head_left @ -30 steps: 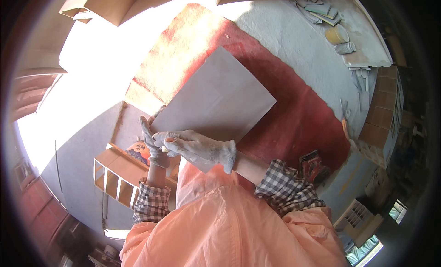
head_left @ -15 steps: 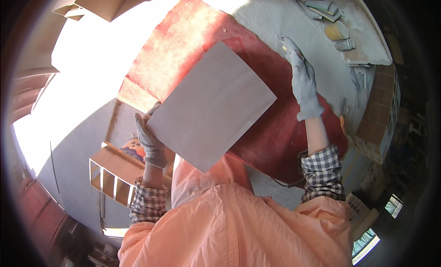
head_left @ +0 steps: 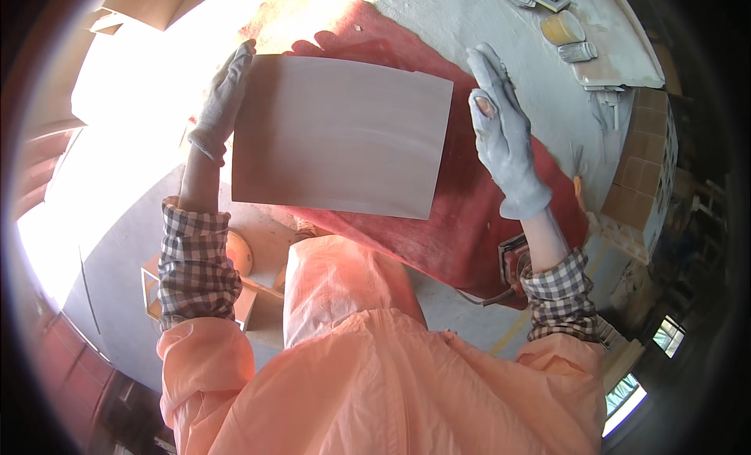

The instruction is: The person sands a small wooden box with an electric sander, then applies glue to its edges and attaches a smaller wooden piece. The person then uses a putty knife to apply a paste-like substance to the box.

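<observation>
A flat grey rectangular board (head_left: pixel 344 138) lies over a red cloth (head_left: pixel 477 244), its long sides running roughly left to right. My left hand (head_left: pixel 223 103), in a pale grey glove, is upright along the board's left edge, fingers stretched and close together. It appears to touch that edge; its thumb is hidden. To the right of the board, my right hand (head_left: pixel 504 142) wears a similar glove with a thumb tip showing bare. Its fingers are straight, and a narrow gap separates it from the board.
A red and black corded tool (head_left: pixel 512 263) sits by my right forearm. Farther right are a yellowish tub (head_left: pixel 563 28), a dusty jar (head_left: pixel 579 52) and a slatted brown crate (head_left: pixel 641 161). A wooden frame (head_left: pixel 246 302) stands low by my left sleeve. Bright sunlight washes out the far left.
The board has turned from a diamond angle to nearly square with me. My left hand has moved up and left, from its corner to its left edge. My right hand has shifted slightly.
</observation>
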`<state>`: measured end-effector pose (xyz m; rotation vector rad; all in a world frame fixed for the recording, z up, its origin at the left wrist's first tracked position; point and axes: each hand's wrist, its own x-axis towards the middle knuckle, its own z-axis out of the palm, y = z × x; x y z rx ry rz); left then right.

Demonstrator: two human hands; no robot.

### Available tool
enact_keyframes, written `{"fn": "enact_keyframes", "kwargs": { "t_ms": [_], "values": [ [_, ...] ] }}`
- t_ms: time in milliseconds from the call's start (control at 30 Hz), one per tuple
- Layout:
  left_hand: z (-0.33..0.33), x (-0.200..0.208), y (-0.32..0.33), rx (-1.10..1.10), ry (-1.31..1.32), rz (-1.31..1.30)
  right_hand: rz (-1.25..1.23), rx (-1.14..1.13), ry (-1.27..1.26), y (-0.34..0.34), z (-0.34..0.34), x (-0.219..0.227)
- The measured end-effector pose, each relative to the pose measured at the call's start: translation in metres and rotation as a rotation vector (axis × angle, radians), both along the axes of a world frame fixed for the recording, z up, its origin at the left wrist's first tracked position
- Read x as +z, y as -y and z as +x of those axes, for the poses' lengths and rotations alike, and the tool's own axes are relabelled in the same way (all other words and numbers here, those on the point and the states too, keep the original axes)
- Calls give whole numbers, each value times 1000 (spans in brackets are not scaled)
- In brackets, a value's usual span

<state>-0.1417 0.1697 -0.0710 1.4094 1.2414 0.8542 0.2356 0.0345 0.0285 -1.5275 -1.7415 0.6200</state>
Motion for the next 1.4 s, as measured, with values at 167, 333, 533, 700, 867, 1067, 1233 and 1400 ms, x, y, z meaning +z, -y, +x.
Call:
{"fn": "enact_keyframes", "kwargs": {
  "t_ms": [167,333,533,700,867,1067,1233,1400],
  "values": [
    [-4,41,89,-44,-131,-194,181,319,687,10,-1,-52],
    [-21,25,123,167,-15,-363,-186,775,454,152,-4,-32],
    [-10,24,122,266,-28,-315,-535,655,463,233,36,-53],
    [-22,19,136,251,41,-286,-341,335,305,199,15,-45],
    [-39,17,199,216,34,-326,-324,277,248,183,3,-32],
    [-42,12,233,193,187,-309,-355,79,307,190,-22,-19],
    [-35,20,224,244,196,-190,-180,-58,542,163,-47,0],
    [-16,23,193,283,266,-204,-155,133,793,133,-80,17]
  ]
}}
